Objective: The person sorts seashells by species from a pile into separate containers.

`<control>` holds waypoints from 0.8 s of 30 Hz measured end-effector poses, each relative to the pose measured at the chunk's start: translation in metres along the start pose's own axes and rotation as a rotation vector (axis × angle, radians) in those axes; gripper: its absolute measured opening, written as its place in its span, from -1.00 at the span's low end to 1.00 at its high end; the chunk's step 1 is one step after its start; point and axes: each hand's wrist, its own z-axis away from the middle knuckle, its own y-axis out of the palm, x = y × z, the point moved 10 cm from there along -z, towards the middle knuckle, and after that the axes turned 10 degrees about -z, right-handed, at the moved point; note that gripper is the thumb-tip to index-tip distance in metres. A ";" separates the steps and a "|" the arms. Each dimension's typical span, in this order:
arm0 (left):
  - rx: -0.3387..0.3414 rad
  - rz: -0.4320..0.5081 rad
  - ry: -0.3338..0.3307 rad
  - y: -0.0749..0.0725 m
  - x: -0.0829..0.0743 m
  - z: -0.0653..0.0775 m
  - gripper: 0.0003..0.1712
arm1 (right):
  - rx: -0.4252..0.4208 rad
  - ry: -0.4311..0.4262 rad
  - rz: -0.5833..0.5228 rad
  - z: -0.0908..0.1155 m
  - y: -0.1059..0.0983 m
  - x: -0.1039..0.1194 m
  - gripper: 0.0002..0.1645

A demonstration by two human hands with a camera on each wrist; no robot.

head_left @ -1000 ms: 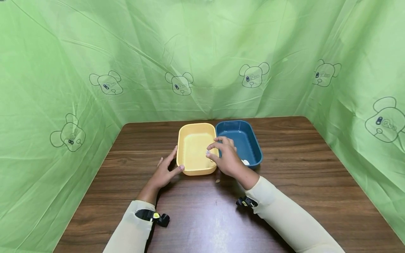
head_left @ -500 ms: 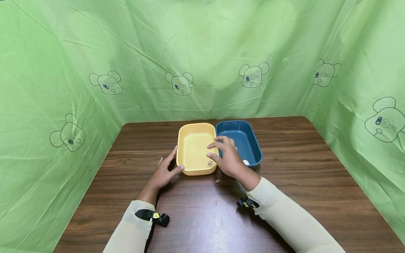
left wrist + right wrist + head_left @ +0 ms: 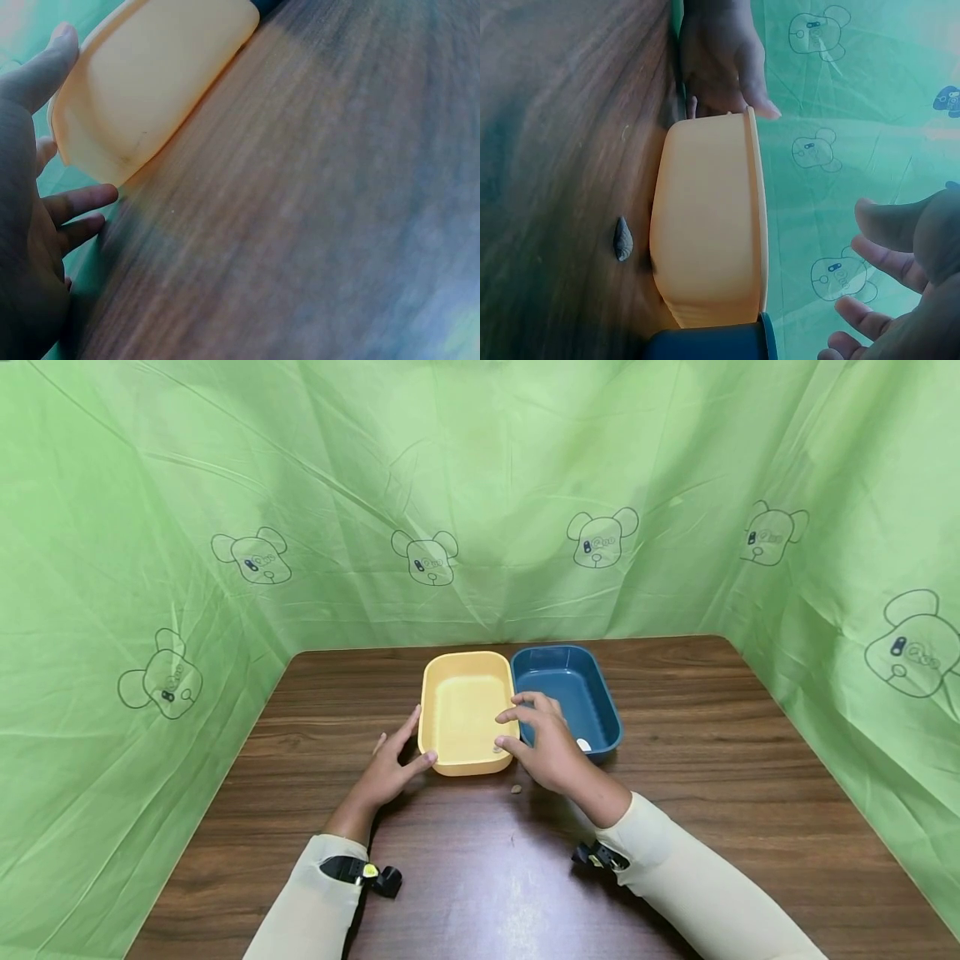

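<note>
My left hand [image 3: 386, 772] rests at the near-left corner of a yellow tub [image 3: 468, 769], thumb on the rim and fingers straight along the side. In the left wrist view, two fingertips [image 3: 82, 202] lie low by the tub's wall. My right hand [image 3: 551, 747] hovers over the yellow tub's right rim, its thumb and fingers apart with nothing between them. A small greyish shell [image 3: 497, 749] lies inside that tub near its close right corner, partly beside my thumb. A ridged, pointed seashell [image 3: 623, 239] lies on the table in front of the tub.
A dark blue tub [image 3: 611, 718] stands against the yellow tub's right side, with a small white piece [image 3: 583, 745] near its close edge. The brown wood-grain table [image 3: 712, 760] is enclosed by green cloth [image 3: 495, 460] with bear-head prints.
My right hand has let go of the small pale shell it pinched, which dropped into the yellow tub, and has drawn back slightly right and nearer. The left hand has stayed in place.
</note>
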 end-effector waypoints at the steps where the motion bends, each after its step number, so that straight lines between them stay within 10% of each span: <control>1: 0.000 0.002 -0.002 0.000 0.000 0.000 0.07 | 0.000 -0.007 -0.007 0.002 0.000 0.000 -0.71; 24: 0.006 -0.002 -0.006 0.000 -0.002 0.001 0.07 | 0.040 -0.103 -0.094 0.033 -0.009 0.008 -0.48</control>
